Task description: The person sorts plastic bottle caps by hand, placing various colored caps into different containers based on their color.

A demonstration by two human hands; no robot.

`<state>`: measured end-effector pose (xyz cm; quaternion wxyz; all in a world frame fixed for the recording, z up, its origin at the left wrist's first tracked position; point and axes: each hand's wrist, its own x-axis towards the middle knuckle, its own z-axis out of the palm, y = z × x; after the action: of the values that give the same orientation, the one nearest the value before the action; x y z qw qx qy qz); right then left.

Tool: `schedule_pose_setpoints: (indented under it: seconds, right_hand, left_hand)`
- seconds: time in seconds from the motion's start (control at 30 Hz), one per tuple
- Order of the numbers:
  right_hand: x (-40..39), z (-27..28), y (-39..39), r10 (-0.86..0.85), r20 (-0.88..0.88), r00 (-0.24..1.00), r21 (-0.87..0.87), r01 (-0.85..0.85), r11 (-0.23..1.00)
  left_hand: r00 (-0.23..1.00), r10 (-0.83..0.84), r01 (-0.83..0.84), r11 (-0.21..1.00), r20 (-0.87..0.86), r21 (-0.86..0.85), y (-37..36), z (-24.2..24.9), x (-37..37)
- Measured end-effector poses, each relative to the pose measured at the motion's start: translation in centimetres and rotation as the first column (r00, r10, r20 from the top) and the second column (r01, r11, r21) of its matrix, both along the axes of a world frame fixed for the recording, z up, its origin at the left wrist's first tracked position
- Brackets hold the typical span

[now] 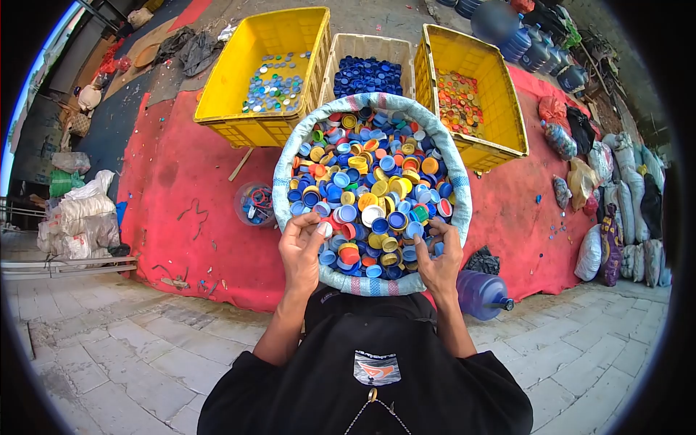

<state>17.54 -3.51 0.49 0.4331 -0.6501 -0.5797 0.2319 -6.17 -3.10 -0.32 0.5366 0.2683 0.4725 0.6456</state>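
A wide round basin with a light blue padded cloth rim (285, 163) is full of mixed plastic bottle caps (370, 199) in blue, yellow, orange, red, white and green. My left hand (301, 254) is at the near left of the basin, thumb and forefinger pinched on a white bottle cap (325, 229). On the near right side, my right hand (441, 261) has its fingers curled over the caps. Its thumb tip is against a light blue bottle cap (414, 230); the exact grip there is partly hidden.
Beyond the basin stand a yellow crate (217, 94) with pale caps, a white crate (335, 54) with dark blue caps and another yellow crate (511, 109) with orange and red caps. A small tub (255, 204) and a large water bottle (482, 293) flank the basin on red matting (174, 174).
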Motion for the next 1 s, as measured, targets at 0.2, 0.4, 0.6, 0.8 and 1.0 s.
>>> schedule_pose_setpoints:
  seconds: [0.2, 0.4, 0.6, 0.8, 1.0]
  right_hand:
    - [-0.8, 0.9, 0.3, 0.038, 0.198, 0.979, -0.001, -0.038, 0.999]
    - [-0.9, -0.7, 0.6, 0.056, 0.226, 0.972, -0.003, -0.057, 0.998]
    - [-0.3, 1.0, 0.9, 0.031, -0.116, 0.993, -0.064, -0.039, 0.997]
    - [1.5, 1.6, 1.4, -0.112, -0.97, 0.213, -0.161, -0.224, 0.961]
    - [1.0, 2.0, 1.1, -0.182, -0.982, -0.043, -0.165, -0.263, 0.951]
  left_hand:
    - [0.825, -0.047, 0.164, 0.973, 0.563, -0.16, 1.0, 0.7, -2.5]
    - [0.971, -0.159, 0.128, 0.977, -0.18, -0.173, 1.2, -0.7, -1.4]
    - [0.471, -0.151, 0.184, 0.98, -0.869, -0.071, 2.2, 0.1, -0.4]
    - [0.432, -0.16, 0.261, 0.964, -0.888, -0.047, 3.2, 0.2, 0.4]
    - [0.343, -0.21, 0.263, 0.957, -0.916, -0.121, 4.0, 0.2, 1.0]
